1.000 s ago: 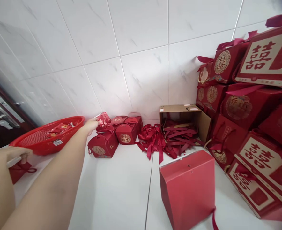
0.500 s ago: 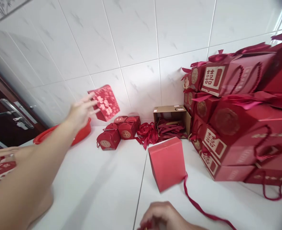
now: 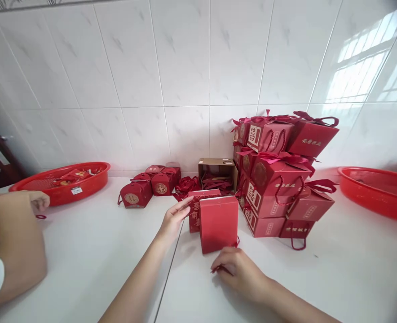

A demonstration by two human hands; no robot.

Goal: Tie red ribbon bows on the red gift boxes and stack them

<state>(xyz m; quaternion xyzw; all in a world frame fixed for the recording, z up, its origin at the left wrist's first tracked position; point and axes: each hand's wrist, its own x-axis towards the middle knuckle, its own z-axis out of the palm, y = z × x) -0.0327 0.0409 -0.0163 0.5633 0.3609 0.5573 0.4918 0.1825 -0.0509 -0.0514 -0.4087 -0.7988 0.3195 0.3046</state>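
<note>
A plain red box (image 3: 219, 226) stands upright on the white tabletop in front of me. Just behind it and to its left is a patterned red box (image 3: 194, 215), partly hidden. My left hand (image 3: 173, 220) holds the left edge of that patterned box, fingers closed on it. Near the plain box's front lower edge, my right hand (image 3: 235, 269) is closed in a pinch on a small dark red piece, mostly covered by the fingers. A bit of ribbon shows at the plain box's lower right corner.
Stacked red gift boxes (image 3: 279, 179) stand on the right. Behind are a cardboard box (image 3: 234, 172) of ribbons and small red boxes (image 3: 139, 195). Red baskets (image 3: 97, 184) flank both sides. Another person's arm (image 3: 19, 233) is at the left.
My left hand has brought the patterned box down from the upper left to behind the plain box. The view has swung right, showing the right basket.
</note>
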